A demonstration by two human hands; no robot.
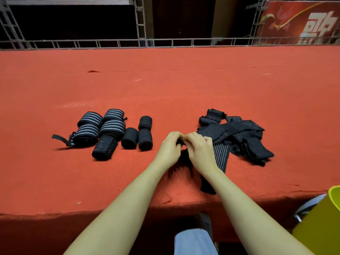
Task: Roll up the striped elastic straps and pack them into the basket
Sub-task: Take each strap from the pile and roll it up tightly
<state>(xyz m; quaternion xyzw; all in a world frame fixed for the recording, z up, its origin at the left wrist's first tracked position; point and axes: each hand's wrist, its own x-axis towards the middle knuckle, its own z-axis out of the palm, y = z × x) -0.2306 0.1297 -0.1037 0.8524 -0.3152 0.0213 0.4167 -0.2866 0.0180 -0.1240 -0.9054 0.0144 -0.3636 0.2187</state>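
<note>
While eight rolled straps [112, 132] lie left, left hand [170, 149] and right hand [199, 150] pinch one strap end [181, 141], fingers curled tight

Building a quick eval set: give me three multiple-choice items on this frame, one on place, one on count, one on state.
1. Where do the finished rolls lie relative to the hands?
A. To their left
B. To their right
C. In the yellow-green basket

2. How many rolled straps lie on the red surface?
A. Three
B. Eight
C. Twelve

3. What are the hands doing?
A. Resting flat and open
B. Both pinching the end of one strap
C. Lifting the basket

Answers:
1 A: the rolls sit left of the left hand; the unrolled straps lie right.
2 B: eight rolls are visible in the group.
3 B: left hand and right hand meet with fingers curled on the strap end; the basket stands untouched at lower right.
</note>
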